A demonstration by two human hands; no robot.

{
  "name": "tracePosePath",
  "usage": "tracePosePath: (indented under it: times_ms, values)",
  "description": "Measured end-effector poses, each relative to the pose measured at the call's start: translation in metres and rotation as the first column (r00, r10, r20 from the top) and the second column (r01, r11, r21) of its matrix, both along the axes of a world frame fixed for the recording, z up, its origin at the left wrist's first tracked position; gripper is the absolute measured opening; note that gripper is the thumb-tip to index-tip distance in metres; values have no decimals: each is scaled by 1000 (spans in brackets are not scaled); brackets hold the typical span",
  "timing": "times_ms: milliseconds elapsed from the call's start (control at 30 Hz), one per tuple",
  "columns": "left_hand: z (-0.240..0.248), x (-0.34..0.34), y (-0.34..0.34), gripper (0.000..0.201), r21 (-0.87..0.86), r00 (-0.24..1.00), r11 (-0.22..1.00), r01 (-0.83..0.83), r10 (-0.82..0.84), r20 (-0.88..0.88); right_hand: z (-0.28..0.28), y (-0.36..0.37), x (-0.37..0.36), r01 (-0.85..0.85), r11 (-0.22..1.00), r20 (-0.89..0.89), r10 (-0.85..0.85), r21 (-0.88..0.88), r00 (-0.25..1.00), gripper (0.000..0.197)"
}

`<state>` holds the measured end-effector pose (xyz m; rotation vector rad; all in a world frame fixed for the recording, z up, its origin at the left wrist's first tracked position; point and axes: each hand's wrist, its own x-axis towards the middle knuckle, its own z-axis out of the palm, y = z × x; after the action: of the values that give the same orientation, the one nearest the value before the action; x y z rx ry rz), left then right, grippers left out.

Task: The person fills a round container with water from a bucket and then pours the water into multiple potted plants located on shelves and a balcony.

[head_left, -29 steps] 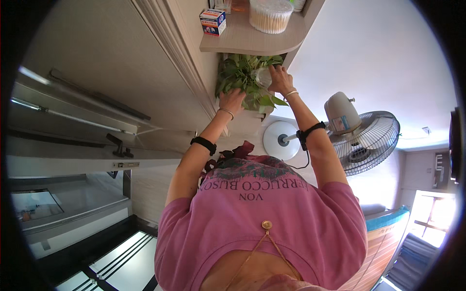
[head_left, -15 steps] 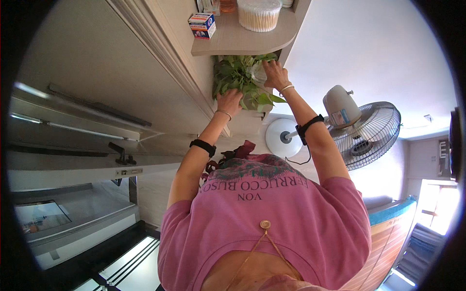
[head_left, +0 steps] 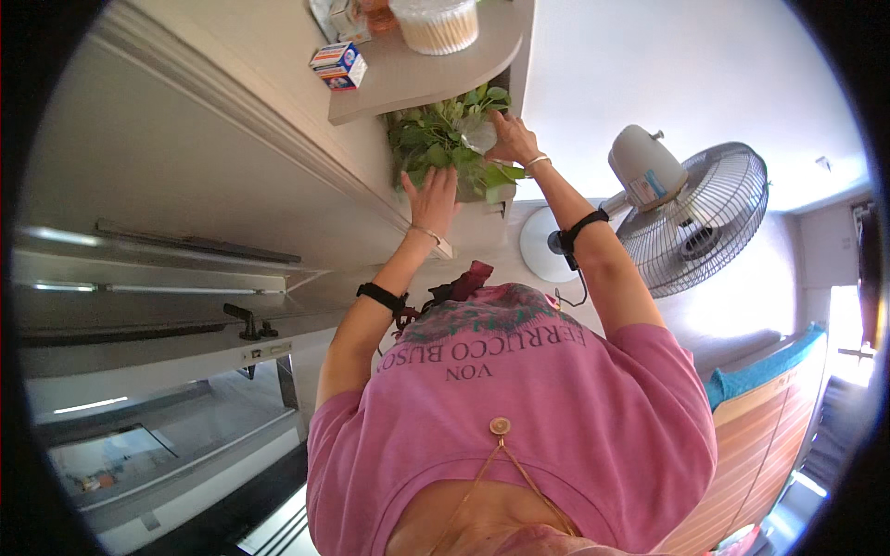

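Observation:
A leafy green plant (head_left: 428, 139) sits in a shelf nook, with a clear, glass-like container (head_left: 477, 136) among its leaves. My left hand (head_left: 432, 196) is at the near-left edge of the foliage, fingers stretched and spread against the leaves. At the container's right side is my right hand (head_left: 512, 139), thumb and fingers apart; whether they press on it is hard to see. Leaves hide the container's lower part and the plant's base.
Just above the plant juts a rounded shelf (head_left: 426, 79) bearing a small blue-and-white box (head_left: 338, 67) and a round tub of cotton swabs (head_left: 436, 26). A standing fan (head_left: 695, 218) is close to my right forearm. A cabinet wall (head_left: 232, 120) runs along the left.
My left fingers have gone from curled at the leaves to spread out. My right hand has loosened from the container's rim and straightened. The whole view has shifted and tilted slightly.

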<state>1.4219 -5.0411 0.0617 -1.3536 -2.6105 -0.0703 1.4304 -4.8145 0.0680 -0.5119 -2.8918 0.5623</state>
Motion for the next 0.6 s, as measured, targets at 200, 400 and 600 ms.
tracePosePath:
  times_ms: [200, 400, 600]
  values:
    - [-24, 34, 2, 20, -8, 974, 975, 223, -223, -42, -3, 4, 32, 50, 966, -166, -94, -253, 982, 94]
    - [-79, 32, 21, 17, -253, 864, 828, 501, -497, 84, 15, -5, 89, 116, 928, -371, -253, -353, 894, 92]
    - [-78, -2, 66, 30, -609, 841, 709, 357, -527, -120, -8, -10, 146, 201, 873, -467, -417, -444, 780, 91]
